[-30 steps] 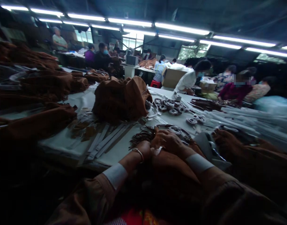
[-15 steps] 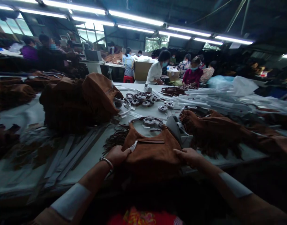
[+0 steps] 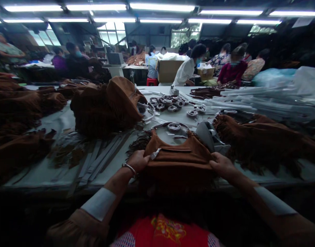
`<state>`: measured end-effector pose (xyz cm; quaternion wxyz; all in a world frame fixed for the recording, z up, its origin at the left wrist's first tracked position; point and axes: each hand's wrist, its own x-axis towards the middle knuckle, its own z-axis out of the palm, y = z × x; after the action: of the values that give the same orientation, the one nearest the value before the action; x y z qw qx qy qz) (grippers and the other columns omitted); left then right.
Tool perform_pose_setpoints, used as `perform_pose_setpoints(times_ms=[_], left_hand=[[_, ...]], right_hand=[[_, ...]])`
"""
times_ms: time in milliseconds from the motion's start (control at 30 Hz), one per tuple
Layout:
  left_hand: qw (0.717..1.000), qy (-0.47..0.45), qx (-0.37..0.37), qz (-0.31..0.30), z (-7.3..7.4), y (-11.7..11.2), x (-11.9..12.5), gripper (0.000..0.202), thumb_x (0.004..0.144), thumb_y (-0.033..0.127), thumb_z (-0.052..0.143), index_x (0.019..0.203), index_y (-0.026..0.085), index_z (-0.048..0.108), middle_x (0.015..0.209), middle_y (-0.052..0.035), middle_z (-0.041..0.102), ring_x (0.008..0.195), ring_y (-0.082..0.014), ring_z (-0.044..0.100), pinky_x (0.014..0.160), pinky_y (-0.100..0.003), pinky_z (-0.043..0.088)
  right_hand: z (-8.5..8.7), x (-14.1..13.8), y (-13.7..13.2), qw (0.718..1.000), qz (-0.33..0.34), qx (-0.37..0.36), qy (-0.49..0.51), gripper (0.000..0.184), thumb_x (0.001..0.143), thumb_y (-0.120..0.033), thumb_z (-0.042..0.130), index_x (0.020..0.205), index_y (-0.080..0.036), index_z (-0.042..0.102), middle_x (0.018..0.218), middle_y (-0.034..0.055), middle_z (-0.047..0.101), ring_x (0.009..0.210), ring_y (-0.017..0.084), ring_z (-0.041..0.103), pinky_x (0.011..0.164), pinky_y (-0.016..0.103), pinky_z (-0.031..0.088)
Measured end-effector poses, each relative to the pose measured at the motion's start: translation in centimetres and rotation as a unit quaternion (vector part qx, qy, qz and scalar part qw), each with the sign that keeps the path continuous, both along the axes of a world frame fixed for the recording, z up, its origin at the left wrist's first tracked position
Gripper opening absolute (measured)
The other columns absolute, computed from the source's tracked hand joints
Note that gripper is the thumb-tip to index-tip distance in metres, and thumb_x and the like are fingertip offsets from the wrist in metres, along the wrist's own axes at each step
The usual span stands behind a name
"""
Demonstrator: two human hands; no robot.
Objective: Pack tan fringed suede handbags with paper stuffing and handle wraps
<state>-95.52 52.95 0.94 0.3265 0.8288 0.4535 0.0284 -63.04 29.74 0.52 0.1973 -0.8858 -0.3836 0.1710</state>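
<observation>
A brown fringed handbag (image 3: 181,156) lies at the front edge of the table, its curved strap toward the far side. My left hand (image 3: 138,161) grips the bag's left side, thumb on top, beside a zipper pull wrapped in white (image 3: 155,153). On the opposite side, my right hand (image 3: 222,165) pinches the bag's right edge. The brown fabric is stretched between both hands, and its lower part folds down into shadow. Inside the strap's loop sits a wrapped coil (image 3: 174,127). A grey tape dispenser (image 3: 210,135) stands just behind the bag's right side.
A pile of brown bags (image 3: 103,109) stands at left, with flat pale strips (image 3: 103,161) before it. More fringed bags (image 3: 260,137) lie at right. Wrapped coils (image 3: 170,102) and white-wrapped straps (image 3: 247,99) cover the table's far side. Several people work beyond.
The view has levelled and swung left, so everything appears shifted right. Both hands keep hold of the handbag, whose front now shows a horizontal fold below the zipper.
</observation>
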Motion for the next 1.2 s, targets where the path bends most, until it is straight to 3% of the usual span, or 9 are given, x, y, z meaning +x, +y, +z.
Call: perform_pose_setpoints(times_ms=[167,333,433,533,667,767,933,1100,1200], left_hand=[[1.0,0.023,0.019,0.006,-0.4,-0.2,-0.2,0.028,0.089,0.037,0.058,0.097,0.014,0.073,0.097,-0.0108,0.076,0.088,-0.0232,0.07,0.069,-0.026,0.045],[0.998,0.038,0.053,-0.005,-0.2,-0.1,0.5,0.025,0.09,0.036,0.057,0.092,0.014,0.069,0.096,-0.013,0.075,0.09,-0.0239,0.069,0.072,-0.027,0.045],[0.996,0.016,0.093,0.0,-0.1,-0.4,-0.1,0.025,0.091,0.038,0.057,0.09,0.015,0.065,0.087,-0.011,0.072,0.081,-0.0231,0.068,0.068,-0.028,0.046],[0.969,-0.064,0.238,0.002,0.5,-1.4,-1.6,0.022,0.091,0.038,0.058,0.095,0.016,0.061,0.086,-0.0091,0.068,0.079,-0.023,0.065,0.07,-0.032,0.048],[0.875,-0.212,0.378,-0.214,1.3,-4.0,-3.2,0.008,0.094,0.026,0.057,0.097,0.02,0.062,0.096,-0.007,0.067,0.093,-0.0207,0.062,0.087,-0.036,0.05],[0.84,-0.222,0.389,-0.308,1.0,-5.6,-2.8,0.017,0.092,0.027,0.063,0.107,0.019,0.061,0.101,-0.0069,0.068,0.095,-0.0212,0.062,0.088,-0.037,0.05],[0.866,-0.207,0.355,-0.286,-0.3,-6.1,-1.4,0.04,0.089,0.05,0.065,0.111,0.017,0.06,0.105,-0.0094,0.067,0.095,-0.0242,0.061,0.086,-0.04,0.049],[0.899,-0.166,0.316,-0.254,-0.5,-6.5,-0.2,0.069,0.069,0.075,0.069,0.103,0.016,0.061,0.1,-0.0102,0.066,0.094,-0.0277,0.06,0.086,-0.043,0.045],[0.903,-0.136,0.311,-0.264,-0.6,-6.3,0.6,0.07,0.064,0.081,0.067,0.091,0.017,0.061,0.091,-0.008,0.065,0.088,-0.0265,0.06,0.082,-0.041,0.042]], right_hand=[[-1.7,0.5,-0.8,0.999,0.014,0.046,0.022,0.029,0.077,-0.027,0.053,0.103,-0.019,0.063,0.086,0.0046,0.072,0.08,0.021,0.066,0.069,0.028,0.046],[-1.3,-0.3,-0.5,0.996,0.007,0.066,0.063,0.026,0.085,-0.036,0.05,0.101,-0.018,0.061,0.082,0.006,0.072,0.077,0.022,0.069,0.066,0.029,0.049],[-0.2,-1.0,-1.6,0.993,0.002,0.117,-0.028,0.034,0.09,-0.046,0.05,0.106,-0.018,0.059,0.076,0.0052,0.07,0.07,0.023,0.068,0.062,0.032,0.049],[1.0,-2.2,-3.7,0.947,0.107,0.233,-0.192,0.029,0.092,-0.043,0.056,0.105,-0.019,0.061,0.093,0.0101,0.071,0.088,0.025,0.067,0.078,0.037,0.052],[1.2,-4.2,-5.2,0.863,0.314,0.266,-0.293,0.024,0.091,-0.025,0.063,0.115,-0.02,0.061,0.11,0.0096,0.069,0.11,0.024,0.061,0.096,0.039,0.048],[0.4,-5.2,-4.6,0.839,0.356,0.27,-0.311,0.028,0.092,-0.02,0.06,0.12,-0.017,0.06,0.112,0.0114,0.069,0.109,0.024,0.06,0.094,0.038,0.048],[0.0,-5.0,-3.0,0.849,0.371,0.247,-0.286,0.02,0.093,-0.02,0.059,0.113,-0.017,0.061,0.106,0.0098,0.069,0.102,0.025,0.059,0.093,0.041,0.044],[0.1,-5.0,-2.0,0.879,0.352,0.251,-0.199,0.006,0.096,-0.025,0.057,0.096,-0.019,0.059,0.088,0.0046,0.065,0.085,0.02,0.057,0.083,0.038,0.04],[-0.4,-4.7,-1.6,0.894,0.332,0.257,-0.154,0.016,0.099,-0.028,0.051,0.085,-0.02,0.056,0.078,0.0018,0.06,0.077,0.018,0.055,0.077,0.035,0.039]])
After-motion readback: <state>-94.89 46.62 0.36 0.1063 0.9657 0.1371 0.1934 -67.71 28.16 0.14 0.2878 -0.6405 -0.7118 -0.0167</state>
